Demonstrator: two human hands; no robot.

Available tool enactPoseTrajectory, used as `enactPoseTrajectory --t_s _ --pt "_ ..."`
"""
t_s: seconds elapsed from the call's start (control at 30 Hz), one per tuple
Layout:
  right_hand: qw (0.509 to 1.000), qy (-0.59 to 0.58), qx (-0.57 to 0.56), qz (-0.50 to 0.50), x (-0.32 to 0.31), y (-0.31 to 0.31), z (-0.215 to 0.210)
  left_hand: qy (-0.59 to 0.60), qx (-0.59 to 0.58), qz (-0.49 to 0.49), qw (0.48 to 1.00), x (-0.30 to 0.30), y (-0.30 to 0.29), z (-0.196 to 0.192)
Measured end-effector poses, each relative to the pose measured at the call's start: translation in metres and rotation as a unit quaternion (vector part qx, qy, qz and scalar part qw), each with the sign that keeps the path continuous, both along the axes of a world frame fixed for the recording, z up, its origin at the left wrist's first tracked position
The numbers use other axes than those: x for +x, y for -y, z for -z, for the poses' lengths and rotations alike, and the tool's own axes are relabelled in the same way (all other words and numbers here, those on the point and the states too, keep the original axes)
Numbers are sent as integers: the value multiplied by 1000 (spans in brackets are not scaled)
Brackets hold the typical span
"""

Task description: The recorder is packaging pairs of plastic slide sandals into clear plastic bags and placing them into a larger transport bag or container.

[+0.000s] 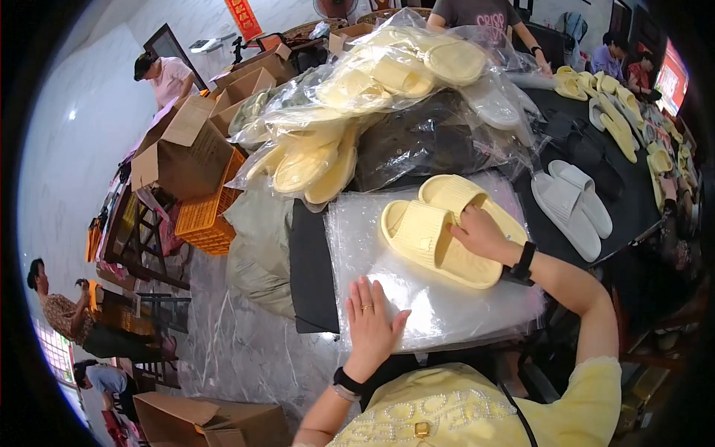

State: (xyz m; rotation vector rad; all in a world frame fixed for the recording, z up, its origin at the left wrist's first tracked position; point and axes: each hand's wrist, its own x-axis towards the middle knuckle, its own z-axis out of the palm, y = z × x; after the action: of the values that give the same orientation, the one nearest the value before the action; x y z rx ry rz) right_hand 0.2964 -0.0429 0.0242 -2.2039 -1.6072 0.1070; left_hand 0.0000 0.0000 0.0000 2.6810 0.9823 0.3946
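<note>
A pair of pale yellow slide slippers point(465, 268) lies on a stack of clear plastic bags point(357, 238) in front of me. The two slippers rest side by side, their straps toward the far left. My right hand point(480, 232) is on the pair, fingers closed at the inner edge of the nearer slipper by its strap; the fingertips are partly hidden. My left hand point(371, 316) lies flat on the near left part of the bag stack, fingers stretched out, holding nothing.
Bagged yellow slippers point(305, 164) are heaped behind the stack. Light grey slippers point(570, 208) and black slippers point(577, 141) lie to the right on the dark table. Cardboard boxes point(182, 149) and an orange crate point(212, 216) stand at left. Across the table works another person point(477, 15).
</note>
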Motion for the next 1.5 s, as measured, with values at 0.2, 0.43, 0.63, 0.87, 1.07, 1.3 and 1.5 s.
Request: enactPoseTrajectory --t_s 0.2,0.43,0.63,0.87,1.07,1.3,1.5 --pt "954 -114 -19 -277 -50 -19 -47 41 38 24 998 -5 -3 10" --pt "946 -86 -43 -311 -87 -71 -20 72 -51 44 995 -7 -2 22" --pt "990 -100 12 -98 -58 -71 -28 2 48 -13 999 4 3 7" --pt "963 -142 -94 -211 -120 28 -27 66 46 47 996 -6 -3 21" --pt "995 -58 -15 -75 -58 76 -14 -11 15 -32 999 4 2 3" --pt "982 -31 31 183 50 125 26 -3 13 -28 1000 6 4 2" --pt "965 28 -47 258 94 140 14 -19 36 -30 999 0 4 4"
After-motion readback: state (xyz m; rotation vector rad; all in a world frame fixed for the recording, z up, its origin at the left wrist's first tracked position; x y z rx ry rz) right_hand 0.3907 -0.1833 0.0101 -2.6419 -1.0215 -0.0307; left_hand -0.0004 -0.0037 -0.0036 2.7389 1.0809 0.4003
